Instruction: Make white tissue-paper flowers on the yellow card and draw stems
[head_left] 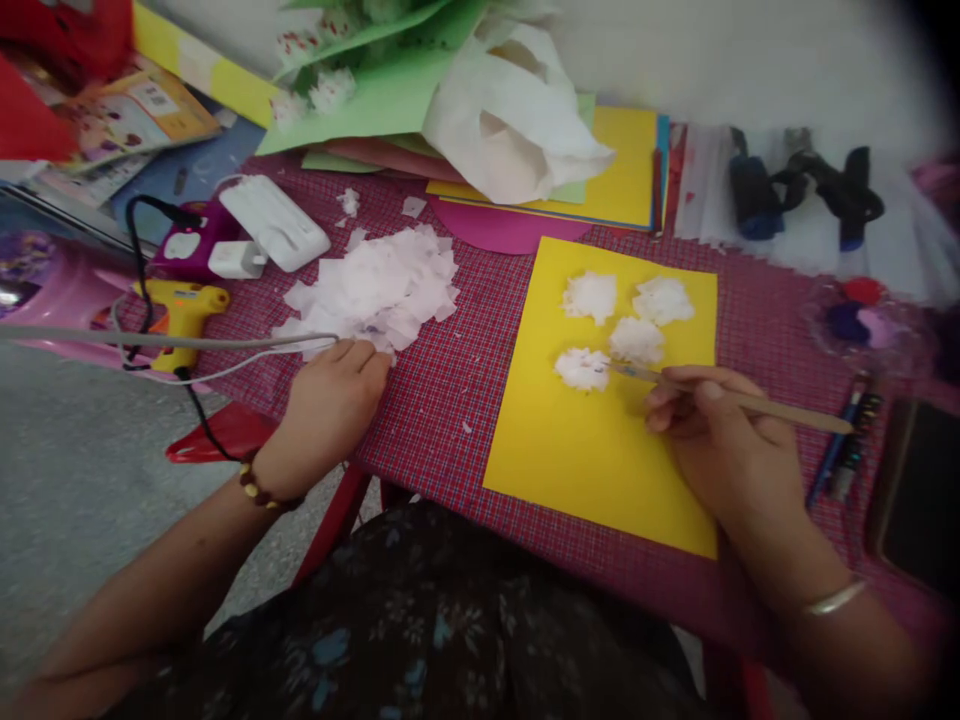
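My left hand is closed at the lower edge of a loose pile of small white paper pieces; its fingertips are partly hidden, and what they hold cannot be made out. In my right hand is a thin brush-like stick, pinched between thumb and fingers. Its tip touches or nearly touches the lower left of several white paper tufts. These tufts sit on the upper half of a yellow sheet, and my right hand is over the sheet's right edge.
A yellow glue gun, cables, a white power strip and a purple socket block lie left. Green wrapping and crumpled white paper are behind. Pens and a dark phone-like slab lie right.
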